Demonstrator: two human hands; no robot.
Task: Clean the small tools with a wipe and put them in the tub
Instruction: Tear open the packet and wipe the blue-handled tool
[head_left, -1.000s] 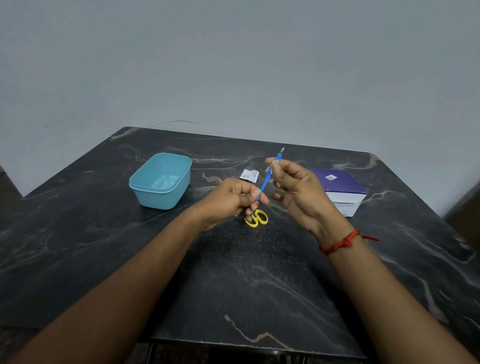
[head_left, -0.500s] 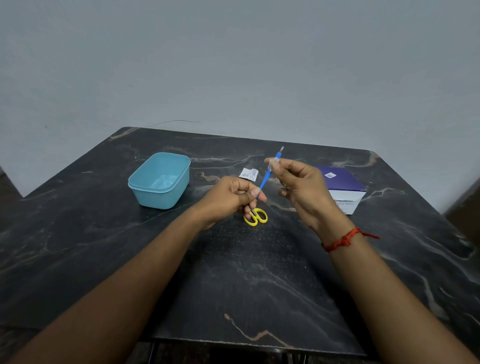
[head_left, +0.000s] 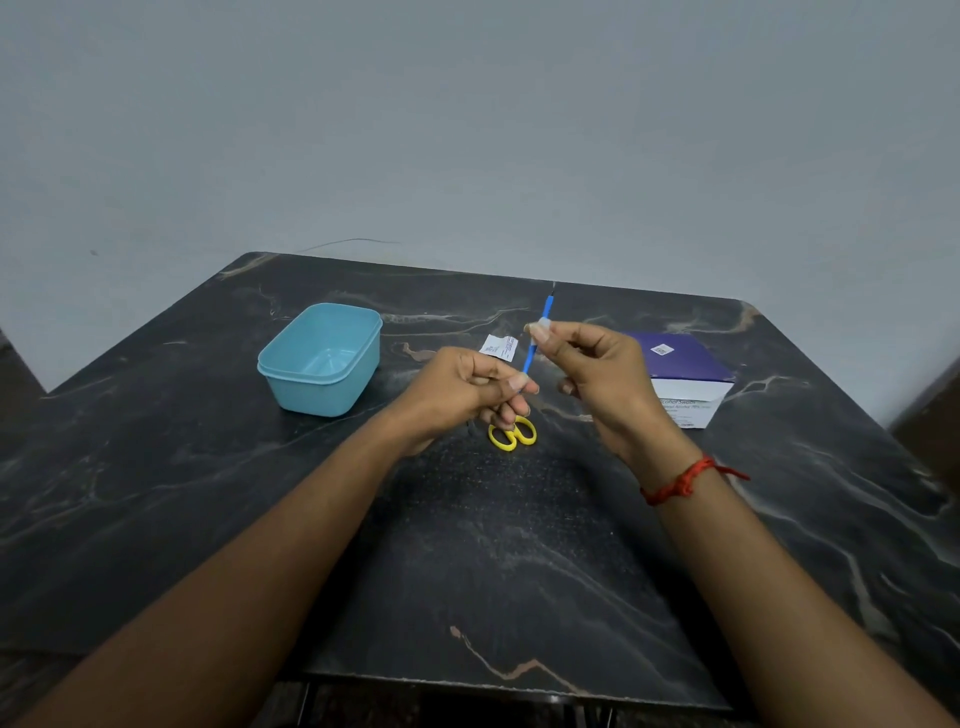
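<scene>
The dark marbled bench (head_left: 156, 493) is carrying everything. A purple and white box (head_left: 685, 364) is lying at the right and a light blue tub (head_left: 322, 358) is standing open at the left, both placed as before. The left grip (head_left: 457, 389) is grasping the lower end of a thin blue tool (head_left: 529, 356) above mid-bench, over yellow scissors (head_left: 511, 434) lying flat. The right grip (head_left: 597, 374) is pinching a small wipe (head_left: 543, 326) round the upper shaft, just below the tip. The tool is standing steeper than a second ago. A white packet (head_left: 500, 346) is lying behind the grips.
</scene>
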